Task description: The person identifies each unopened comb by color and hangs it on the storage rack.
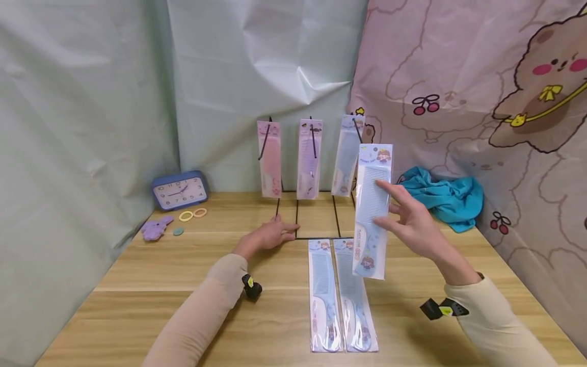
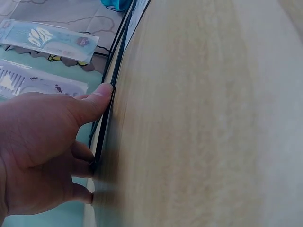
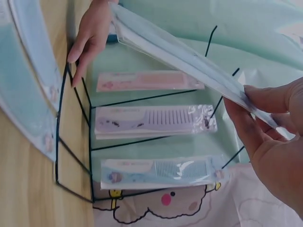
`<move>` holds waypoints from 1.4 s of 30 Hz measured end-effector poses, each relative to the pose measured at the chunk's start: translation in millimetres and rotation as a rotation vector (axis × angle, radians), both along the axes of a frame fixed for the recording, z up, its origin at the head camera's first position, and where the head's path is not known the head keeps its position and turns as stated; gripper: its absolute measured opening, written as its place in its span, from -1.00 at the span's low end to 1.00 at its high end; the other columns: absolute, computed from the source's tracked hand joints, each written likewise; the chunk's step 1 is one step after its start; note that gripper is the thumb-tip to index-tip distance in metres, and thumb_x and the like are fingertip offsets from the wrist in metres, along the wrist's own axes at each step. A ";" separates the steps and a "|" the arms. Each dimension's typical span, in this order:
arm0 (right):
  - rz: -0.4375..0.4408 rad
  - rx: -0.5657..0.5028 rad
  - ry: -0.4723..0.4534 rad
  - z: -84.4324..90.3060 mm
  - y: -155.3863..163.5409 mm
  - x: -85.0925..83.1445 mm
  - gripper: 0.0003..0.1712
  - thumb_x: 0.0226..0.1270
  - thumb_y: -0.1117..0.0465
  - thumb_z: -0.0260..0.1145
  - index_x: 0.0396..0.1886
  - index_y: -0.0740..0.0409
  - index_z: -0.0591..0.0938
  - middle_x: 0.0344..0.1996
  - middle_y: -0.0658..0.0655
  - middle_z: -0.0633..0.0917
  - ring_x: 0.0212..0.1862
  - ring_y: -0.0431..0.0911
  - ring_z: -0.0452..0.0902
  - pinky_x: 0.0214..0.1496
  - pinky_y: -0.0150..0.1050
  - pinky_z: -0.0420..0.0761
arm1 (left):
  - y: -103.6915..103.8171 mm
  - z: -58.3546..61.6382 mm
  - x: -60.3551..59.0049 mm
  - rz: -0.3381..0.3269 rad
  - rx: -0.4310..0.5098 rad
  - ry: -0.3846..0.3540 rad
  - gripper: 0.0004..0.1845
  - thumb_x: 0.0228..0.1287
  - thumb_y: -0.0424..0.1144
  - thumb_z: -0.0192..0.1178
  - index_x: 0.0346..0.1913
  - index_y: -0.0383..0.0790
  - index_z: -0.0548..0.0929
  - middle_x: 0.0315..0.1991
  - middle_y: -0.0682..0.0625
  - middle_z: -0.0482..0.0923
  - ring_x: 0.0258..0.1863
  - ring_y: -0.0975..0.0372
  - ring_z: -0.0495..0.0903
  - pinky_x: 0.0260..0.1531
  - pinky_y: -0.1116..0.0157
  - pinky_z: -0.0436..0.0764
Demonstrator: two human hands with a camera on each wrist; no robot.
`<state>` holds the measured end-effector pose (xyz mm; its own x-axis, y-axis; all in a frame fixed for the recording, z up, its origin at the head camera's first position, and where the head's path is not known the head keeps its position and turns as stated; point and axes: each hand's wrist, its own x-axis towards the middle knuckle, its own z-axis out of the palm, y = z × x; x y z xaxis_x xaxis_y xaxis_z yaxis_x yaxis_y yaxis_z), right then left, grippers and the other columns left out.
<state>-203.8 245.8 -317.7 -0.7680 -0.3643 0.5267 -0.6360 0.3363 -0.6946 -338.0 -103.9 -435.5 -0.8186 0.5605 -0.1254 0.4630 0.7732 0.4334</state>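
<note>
My right hand (image 1: 416, 224) pinches a packaged light-blue comb (image 1: 370, 204) by its side edge, thumb and fingers on either face. The comb is held up, nearly upright, in front of the black wire display rack (image 1: 296, 218). At the rack's base, my left hand (image 1: 266, 236) rests with fingers spread; the thumb (image 2: 102, 97) touches the base wire in the left wrist view. On the rack's hooks hang a pink comb (image 1: 271, 163), a purple comb (image 1: 309, 176) and a blue comb (image 1: 346, 158), all packaged. Two more packaged blue combs (image 1: 321, 275) (image 1: 352, 300) lie before the rack.
At the table's back left stand a blue alarm clock (image 1: 180, 191), a purple plush toy (image 1: 156, 228), a yellow ring (image 1: 185, 216), an orange ring (image 1: 200, 212) and a small green disc (image 1: 178, 231). Crumpled teal cloth (image 1: 447, 196) lies at back right. Fabric curtains (image 1: 257, 46) hang behind.
</note>
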 end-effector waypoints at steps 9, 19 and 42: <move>-0.028 0.021 -0.085 -1.7 -6.8 -23.8 -0.12 0.33 0.56 0.27 0.58 0.15 0.18 0.27 0.32 0.33 0.29 0.42 0.39 -0.05 -0.20 0.68 | 1.3 -1.5 1.1 -0.010 -0.006 0.008 -0.50 0.56 0.02 0.00 0.48 0.09 0.38 0.49 -0.53 -0.14 0.50 -0.32 -0.17 0.39 -0.31 -0.06; -0.024 0.004 -0.051 -2.0 -12.8 -37.4 -0.11 0.30 0.59 0.27 0.57 0.13 0.21 0.26 0.31 0.35 0.30 0.39 0.39 -0.04 -0.23 0.68 | 0.7 -0.2 0.6 0.003 -0.003 -0.010 -0.50 0.57 0.01 -0.01 0.49 0.09 0.37 0.50 -0.50 -0.18 0.51 -0.28 -0.19 0.41 -0.28 -0.07; -0.257 -0.018 -0.177 3.3 -11.6 -85.7 -0.15 0.36 0.42 0.33 0.57 0.00 0.23 0.05 0.37 0.49 0.04 0.19 0.61 -0.17 -0.49 0.62 | 1.2 1.5 -0.5 -0.014 -0.017 0.017 -0.49 0.56 0.02 0.00 0.49 0.07 0.37 0.47 -0.59 -0.20 0.49 -0.34 -0.16 0.39 -0.30 -0.03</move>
<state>-289.6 234.1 -314.4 -0.9140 -0.1380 0.3815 -0.4005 0.4571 -0.7942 -338.5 -102.7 -434.1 -0.8127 0.5699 -0.1216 0.4809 0.7737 0.4124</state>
